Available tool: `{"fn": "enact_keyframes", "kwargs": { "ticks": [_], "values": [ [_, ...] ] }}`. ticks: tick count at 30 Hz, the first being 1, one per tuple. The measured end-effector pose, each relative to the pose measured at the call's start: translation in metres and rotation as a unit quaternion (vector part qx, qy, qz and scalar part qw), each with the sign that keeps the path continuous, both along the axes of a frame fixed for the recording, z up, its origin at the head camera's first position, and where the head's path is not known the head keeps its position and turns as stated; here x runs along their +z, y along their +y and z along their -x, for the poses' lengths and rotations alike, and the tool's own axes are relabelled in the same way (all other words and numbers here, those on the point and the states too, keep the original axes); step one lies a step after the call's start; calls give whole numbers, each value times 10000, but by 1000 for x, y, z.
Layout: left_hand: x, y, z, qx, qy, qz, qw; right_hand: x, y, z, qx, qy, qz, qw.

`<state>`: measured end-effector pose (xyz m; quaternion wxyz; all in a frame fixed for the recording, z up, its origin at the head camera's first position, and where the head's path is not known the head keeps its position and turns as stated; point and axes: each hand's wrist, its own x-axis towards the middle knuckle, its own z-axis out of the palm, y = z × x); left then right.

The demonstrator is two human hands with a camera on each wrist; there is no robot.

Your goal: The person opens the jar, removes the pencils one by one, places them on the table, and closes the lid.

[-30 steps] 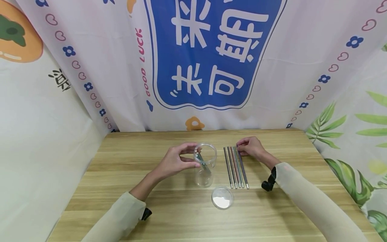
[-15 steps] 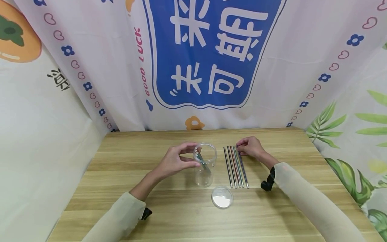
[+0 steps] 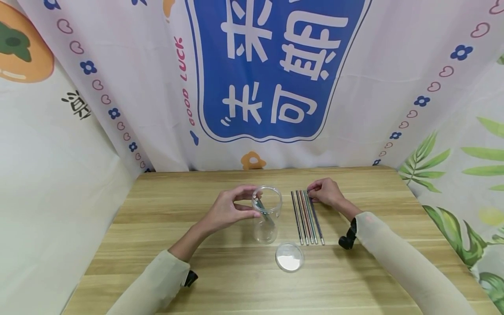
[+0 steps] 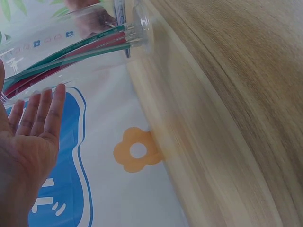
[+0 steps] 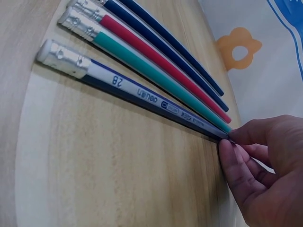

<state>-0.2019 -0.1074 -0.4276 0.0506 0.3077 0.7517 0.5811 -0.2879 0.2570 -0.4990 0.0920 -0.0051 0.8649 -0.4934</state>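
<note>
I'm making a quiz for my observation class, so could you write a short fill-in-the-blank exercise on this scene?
In the clear jar held by the left hand, the pencils are coloured green and ____.
The right hand pinches the pencil marked ____.
Pink letters on the cloth read GOOD ____.
Missing words: red; 2B; LUCK.

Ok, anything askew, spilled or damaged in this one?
Nothing looks spilled or damaged: the jar stands upright and the loose pencils lie in a row. Only the curtain looks odd: its GOOD LUCK lettering is turned sideways.
</note>
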Motion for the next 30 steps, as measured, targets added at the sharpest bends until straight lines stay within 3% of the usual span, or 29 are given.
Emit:
{"fn": "enact_keyframes", "kwargs": {
  "ticks": [9,16,20,26,30],
  "values": [
    [0,1,0,50,41,42,10000,4,5,-2,8,-10,103,9999],
    [0,1,0,-2,24,-21,10000,15,6,-6,6,322,-120,9994],
    [0,1,1,3,38,-2,10000,25,1,-9,-12,365,119,9993],
    [-1,0,1,-3,82,-28,10000,42,-5,-12,379,722,552,9951],
    [-1,0,0,2,111,-37,9999,57,-10,-17,645,1076,499,9908]
  ]
}}
